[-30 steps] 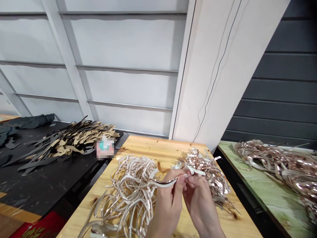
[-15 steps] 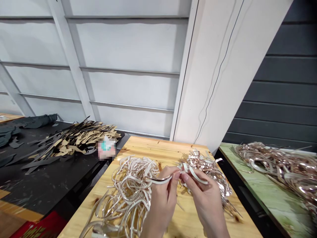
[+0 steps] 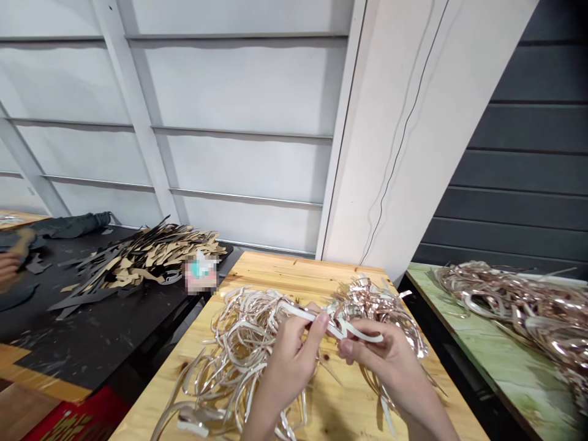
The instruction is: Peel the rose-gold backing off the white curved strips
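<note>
A narrow strip (image 3: 298, 312), white on one face and shiny rose-gold on the other, stretches between my two hands above the wooden table. My left hand (image 3: 301, 346) pinches it between thumb and fingers. Closed on the same strip, my right hand (image 3: 374, 349) holds it a little to the right, where a white end curves over the fingers. Left of my hands lies a tangled heap of similar strips (image 3: 243, 343). Behind my right hand is a second, shinier rose-gold pile (image 3: 367, 300), partly hidden by that hand.
The wooden table (image 3: 275, 266) stands against a white panelled wall. On the left, a black table (image 3: 101, 331) bears black and tan cut pieces (image 3: 160, 254); a co-worker's hand (image 3: 8, 266) shows at its edge. More rose-gold strips (image 3: 519, 312) lie on a green table (image 3: 487, 346) at right.
My hands have moved slightly apart, and more of the strip shows between them. The co-worker's hand has come into view at the far left, holding a tan piece.
</note>
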The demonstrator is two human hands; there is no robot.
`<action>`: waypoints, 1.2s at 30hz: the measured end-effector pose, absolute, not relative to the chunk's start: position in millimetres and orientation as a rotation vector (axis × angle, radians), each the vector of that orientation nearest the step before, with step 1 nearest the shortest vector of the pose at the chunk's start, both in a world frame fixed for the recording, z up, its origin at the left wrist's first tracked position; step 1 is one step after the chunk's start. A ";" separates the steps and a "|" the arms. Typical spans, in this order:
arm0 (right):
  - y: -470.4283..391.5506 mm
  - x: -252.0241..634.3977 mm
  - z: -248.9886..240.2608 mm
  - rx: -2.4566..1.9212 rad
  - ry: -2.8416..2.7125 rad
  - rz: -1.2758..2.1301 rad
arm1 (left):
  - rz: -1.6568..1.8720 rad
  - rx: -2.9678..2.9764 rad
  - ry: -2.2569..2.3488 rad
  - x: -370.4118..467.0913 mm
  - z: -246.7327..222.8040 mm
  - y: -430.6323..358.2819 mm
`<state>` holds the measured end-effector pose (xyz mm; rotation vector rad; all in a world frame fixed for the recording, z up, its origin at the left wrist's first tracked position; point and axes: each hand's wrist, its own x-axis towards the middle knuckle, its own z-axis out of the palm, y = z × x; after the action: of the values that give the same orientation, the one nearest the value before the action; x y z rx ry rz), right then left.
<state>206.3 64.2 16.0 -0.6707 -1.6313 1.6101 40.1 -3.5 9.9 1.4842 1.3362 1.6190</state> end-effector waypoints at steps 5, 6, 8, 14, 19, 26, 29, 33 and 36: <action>57.7 204.6 17.5 -0.581 -1.403 1.737 | 1.680 1.225 1.088 49.8 5.4 -1.6; 56.9 203.5 17.5 -0.553 -1.354 1.767 | 1.679 1.254 1.034 50.7 6.8 -1.9; 56.2 201.4 17.1 -0.491 -1.284 1.824 | 1.627 1.335 0.904 50.7 9.6 -2.6; 54.5 201.6 16.9 -0.458 -1.331 1.810 | 1.777 1.468 1.005 46.0 5.1 1.2; 53.1 203.1 15.7 -0.468 -1.440 1.704 | 1.876 1.339 0.917 53.9 -1.8 9.0; 53.5 196.3 16.4 -0.562 -1.563 1.452 | 1.845 1.068 0.900 66.7 -1.5 13.1; 49.9 192.7 18.0 -0.579 -1.546 1.409 | 1.849 0.862 0.846 68.9 2.3 12.8; 46.1 191.4 17.4 -0.598 -1.642 1.390 | 1.931 0.600 0.841 59.0 8.0 11.6; 39.5 196.8 20.5 -0.584 -1.741 1.297 | 2.062 0.518 0.838 43.5 13.6 8.3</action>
<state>196.8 39.5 20.5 -0.5840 -1.7411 1.2974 43.5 8.3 13.6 0.5177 0.8379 2.0623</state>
